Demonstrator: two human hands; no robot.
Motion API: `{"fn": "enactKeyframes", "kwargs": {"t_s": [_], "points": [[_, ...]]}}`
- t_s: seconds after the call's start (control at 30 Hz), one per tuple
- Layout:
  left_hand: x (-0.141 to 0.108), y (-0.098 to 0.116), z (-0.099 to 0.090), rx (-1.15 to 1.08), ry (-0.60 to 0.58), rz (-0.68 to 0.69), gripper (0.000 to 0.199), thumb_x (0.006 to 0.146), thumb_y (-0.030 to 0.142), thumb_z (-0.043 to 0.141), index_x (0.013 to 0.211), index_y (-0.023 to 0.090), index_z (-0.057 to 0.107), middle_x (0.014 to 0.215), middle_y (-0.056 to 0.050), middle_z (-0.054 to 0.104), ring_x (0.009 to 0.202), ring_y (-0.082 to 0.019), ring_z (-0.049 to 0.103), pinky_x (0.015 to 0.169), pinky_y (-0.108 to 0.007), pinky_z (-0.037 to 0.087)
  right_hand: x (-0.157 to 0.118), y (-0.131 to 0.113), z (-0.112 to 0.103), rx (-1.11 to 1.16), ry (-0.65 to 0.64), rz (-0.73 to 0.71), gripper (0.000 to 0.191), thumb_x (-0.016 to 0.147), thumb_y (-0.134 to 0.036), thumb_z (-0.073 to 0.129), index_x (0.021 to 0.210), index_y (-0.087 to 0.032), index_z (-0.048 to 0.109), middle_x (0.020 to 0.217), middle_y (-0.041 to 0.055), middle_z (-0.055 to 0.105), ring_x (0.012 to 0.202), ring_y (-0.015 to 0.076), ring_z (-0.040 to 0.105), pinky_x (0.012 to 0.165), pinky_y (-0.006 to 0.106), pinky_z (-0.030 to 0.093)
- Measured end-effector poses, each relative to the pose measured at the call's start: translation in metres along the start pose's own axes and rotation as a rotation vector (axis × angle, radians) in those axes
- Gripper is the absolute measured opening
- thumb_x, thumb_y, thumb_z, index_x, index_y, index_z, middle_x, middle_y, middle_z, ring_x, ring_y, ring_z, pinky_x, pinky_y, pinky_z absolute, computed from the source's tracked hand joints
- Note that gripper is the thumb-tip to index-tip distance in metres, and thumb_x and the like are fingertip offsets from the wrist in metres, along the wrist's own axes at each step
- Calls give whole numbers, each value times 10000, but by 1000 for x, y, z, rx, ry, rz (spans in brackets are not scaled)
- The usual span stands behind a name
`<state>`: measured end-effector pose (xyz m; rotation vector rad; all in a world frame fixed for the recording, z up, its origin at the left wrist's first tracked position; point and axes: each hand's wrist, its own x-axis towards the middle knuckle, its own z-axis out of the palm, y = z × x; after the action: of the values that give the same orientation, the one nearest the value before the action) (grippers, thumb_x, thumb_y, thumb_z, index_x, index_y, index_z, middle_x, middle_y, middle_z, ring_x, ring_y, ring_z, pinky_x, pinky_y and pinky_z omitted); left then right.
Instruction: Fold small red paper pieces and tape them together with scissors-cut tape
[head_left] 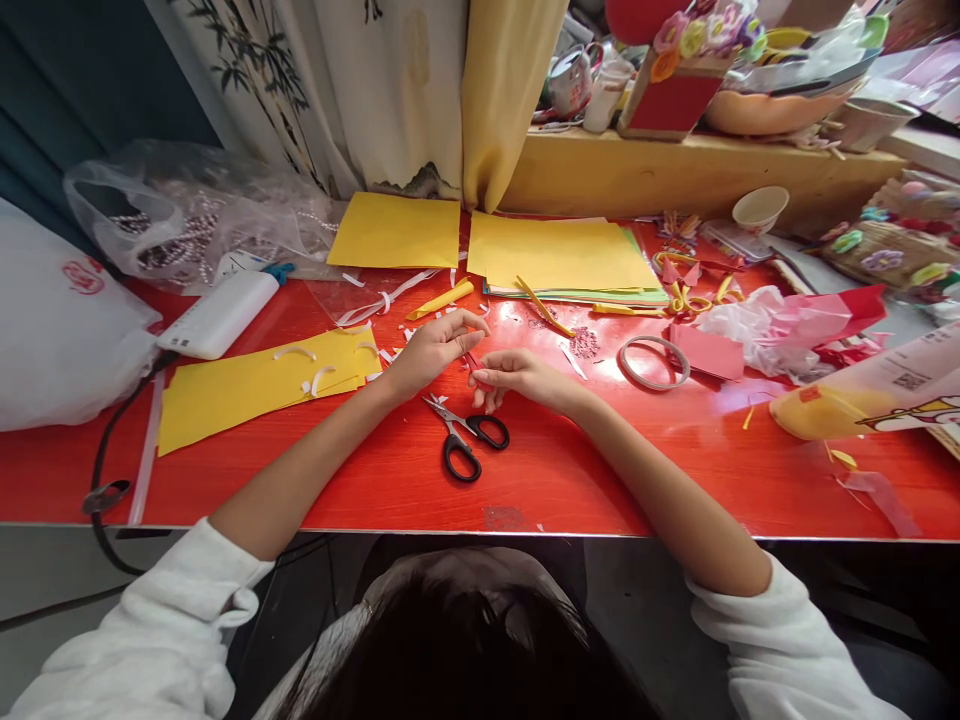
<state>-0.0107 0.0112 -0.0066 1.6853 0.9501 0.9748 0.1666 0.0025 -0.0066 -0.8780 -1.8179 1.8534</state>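
Over the middle of the red table [570, 470], my left hand [439, 348] is closed, its thumb and fingers pinching at the upper end of a small red strip [471, 362]. The strip's lower end is pinched by my right hand [510, 378]. Much of the strip is hidden by the fingers. Black-handled scissors [463, 440] lie just below my hands, their blades slightly apart and pointing up-left. Yellow rolled pieces [442, 299] and white paper scraps [574, 360] lie around the hands.
Yellow sheets [555, 250] lie behind my hands, with yellow strips [255, 390] at the left. A tape roll [654, 362], pink paper [705, 352] and a tilted cup [870, 390] are on the right. A white power bank [220, 312] and plastic bags [52, 330] stand at the left.
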Motion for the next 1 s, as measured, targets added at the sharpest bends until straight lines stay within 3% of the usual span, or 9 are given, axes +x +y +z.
{"fn": "enactKeyframes", "kwargs": {"t_s": [0.13, 0.27, 0.37, 0.43, 0.5, 0.6, 0.7, 0.8, 1.0], "points": [[7, 0, -10, -135, 152, -27, 208, 825, 389, 570, 833, 181, 574, 602, 39, 430, 510, -72, 364, 518, -214, 324, -8, -12, -17, -189, 134, -22, 257, 858, -377, 561, 836, -124, 601, 768, 59, 678, 594, 92, 596, 564, 219, 479], [15, -10, -34, -113, 539, 14, 138, 846, 279, 544, 751, 180, 554, 523, 57, 361, 455, -66, 318, 481, -211, 291, -16, -12, -44, -282, 441, 25, 217, 807, -330, 613, 773, -118, 644, 739, 58, 618, 653, 112, 554, 531, 217, 456], [16, -19, -38, -51, 679, -46, 137, 855, 252, 512, 740, 183, 540, 514, 53, 372, 459, -72, 340, 476, -211, 284, -13, -4, -46, -296, 436, 25, 212, 785, -309, 634, 877, -119, 654, 650, 28, 576, 573, 107, 519, 523, 234, 439], [13, -20, -31, 25, 625, -76, 126, 854, 266, 504, 768, 186, 550, 521, 51, 379, 460, -78, 338, 459, -218, 258, -8, 1, -37, -329, 423, 55, 319, 776, -285, 643, 1056, -133, 612, 643, 15, 583, 551, 123, 535, 514, 250, 435], [9, -18, -21, 134, 536, -52, 154, 867, 306, 482, 805, 190, 563, 533, 47, 405, 465, -83, 360, 462, -220, 274, -3, 5, -26, -518, 437, 53, 328, 781, -277, 639, 1084, -157, 606, 654, 12, 598, 554, 131, 544, 540, 259, 423], [2, -13, -8, 501, 433, 116, 227, 901, 338, 434, 905, 184, 601, 696, -7, 585, 630, -122, 530, 617, -247, 409, 1, 7, -16, -810, 487, 78, 362, 811, -310, 611, 1158, -208, 633, 714, 38, 636, 664, 177, 573, 627, 288, 401], [-3, -15, -1, 860, 72, 443, 267, 893, 209, 421, 1066, 161, 619, 1070, -89, 670, 1034, -211, 585, 956, -372, 401, 1, 8, -16, -944, 475, 150, 426, 836, -416, 570, 1215, -233, 631, 810, 91, 678, 771, 248, 599, 671, 325, 382], [-5, -24, 3, 1047, -190, 524, 403, 842, 72, 394, 1187, 152, 587, 1302, -98, 572, 1204, -230, 518, 1054, -419, 350, -1, 8, -20, -1015, 453, 160, 487, 845, -498, 525, 1223, -210, 630, 894, 132, 694, 820, 281, 610, 683, 330, 376], [-4, -30, 7, 1060, -201, 480, 447, 815, 14, 372, 1202, 97, 580, 1222, -103, 627, 1115, -222, 576, 1005, -382, 418, -5, 6, -30, -957, 356, 114, 567, 831, -480, 549, 1322, -195, 527, 906, 86, 689, 778, 213, 598, 679, 282, 391]]}}
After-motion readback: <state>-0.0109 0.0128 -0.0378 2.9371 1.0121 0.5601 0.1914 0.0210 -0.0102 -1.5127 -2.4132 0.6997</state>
